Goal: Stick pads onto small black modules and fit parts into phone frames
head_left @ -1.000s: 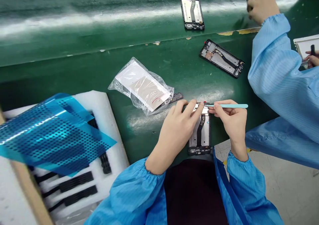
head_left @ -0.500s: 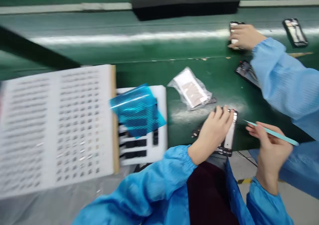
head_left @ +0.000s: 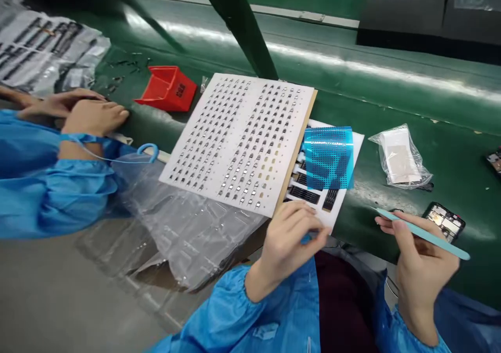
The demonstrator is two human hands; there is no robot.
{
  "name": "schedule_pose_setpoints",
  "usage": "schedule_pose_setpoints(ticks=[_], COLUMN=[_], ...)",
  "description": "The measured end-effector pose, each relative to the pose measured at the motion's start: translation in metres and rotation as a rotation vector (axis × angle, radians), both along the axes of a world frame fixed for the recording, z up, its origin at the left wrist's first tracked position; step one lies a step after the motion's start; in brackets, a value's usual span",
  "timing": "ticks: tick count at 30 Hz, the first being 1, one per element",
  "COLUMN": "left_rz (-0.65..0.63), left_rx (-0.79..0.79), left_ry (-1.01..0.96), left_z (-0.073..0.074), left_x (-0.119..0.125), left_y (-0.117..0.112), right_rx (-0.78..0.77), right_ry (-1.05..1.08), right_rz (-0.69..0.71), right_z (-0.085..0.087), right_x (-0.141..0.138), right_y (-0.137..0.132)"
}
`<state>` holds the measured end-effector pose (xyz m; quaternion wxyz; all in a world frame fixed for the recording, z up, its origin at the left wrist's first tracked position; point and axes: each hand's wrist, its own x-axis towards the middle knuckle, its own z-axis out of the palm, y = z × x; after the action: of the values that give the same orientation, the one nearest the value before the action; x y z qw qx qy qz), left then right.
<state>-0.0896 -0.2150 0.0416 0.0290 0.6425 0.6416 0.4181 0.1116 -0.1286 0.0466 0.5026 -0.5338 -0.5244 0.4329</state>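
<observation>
My left hand [head_left: 290, 237] rests at the near edge of a white foam tray [head_left: 354, 149], fingers curled around a small blue piece I cannot name. A blue perforated film [head_left: 329, 157] lies over that tray's black parts. My right hand [head_left: 415, 259] pinches pale teal tweezers [head_left: 422, 233], tip pointing left, above the green bench. A phone frame [head_left: 446, 221] lies just behind the tweezers, apart from both hands. A white sheet of several small metal parts [head_left: 238, 139] lies left of the foam tray.
A clear bag with a white card [head_left: 399, 157] lies on the green bench [head_left: 391, 97]. A red bin [head_left: 166, 88] stands at the back left. Another person's hands and blue sleeve [head_left: 58, 155] rest at the left. Crumpled plastic [head_left: 188, 228] hangs over the near edge.
The view has swung left. My left hand has left the phone frame and moved to the foam tray's near edge. The right hand keeps the tweezers, lifted off the frame.
</observation>
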Motion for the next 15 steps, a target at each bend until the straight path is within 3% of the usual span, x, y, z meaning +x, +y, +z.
schedule_pose_setpoints(ticks=[4, 10, 15], left_rz=[0.162, 0.433, 0.484], left_rx=[0.012, 0.114, 0.099], left_ry=[-0.008, 0.048, -0.006], left_z=[-0.002, -0.006, -0.007], left_x=[-0.036, -0.081, -0.084], left_y=[-0.018, -0.038, -0.048], right_rx=[-0.039, -0.048, -0.018], right_ry=[-0.019, -0.039, -0.037], right_rz=[0.152, 0.301, 0.415], right_z=[-0.008, -0.006, -0.002], right_x=[-0.014, -0.036, -0.062], right_y=[-0.007, -0.016, -0.020])
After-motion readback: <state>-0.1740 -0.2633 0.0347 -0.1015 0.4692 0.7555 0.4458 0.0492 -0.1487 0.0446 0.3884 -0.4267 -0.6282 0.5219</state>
